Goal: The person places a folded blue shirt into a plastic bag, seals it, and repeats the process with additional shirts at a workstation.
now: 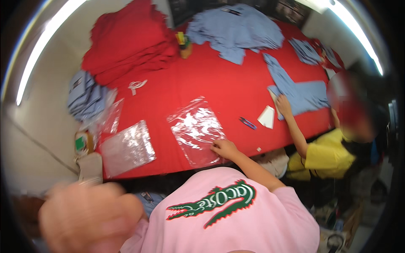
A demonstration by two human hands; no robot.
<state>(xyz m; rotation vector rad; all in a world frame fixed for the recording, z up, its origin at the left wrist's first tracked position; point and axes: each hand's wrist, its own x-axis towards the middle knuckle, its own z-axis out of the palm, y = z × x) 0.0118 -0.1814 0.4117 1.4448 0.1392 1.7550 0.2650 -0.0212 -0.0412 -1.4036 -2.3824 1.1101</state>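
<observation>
As laid out, two clear bags (196, 130)

Bright, even overhead light; I see two tube lamps as curved streaks at upper left and upper right. Strong glare on the clear plastic bags (197, 128). Left hand (90, 217), close to the lens, is badly blurred. Fisheye bends edges; corners go black. Shadows soft.
</observation>
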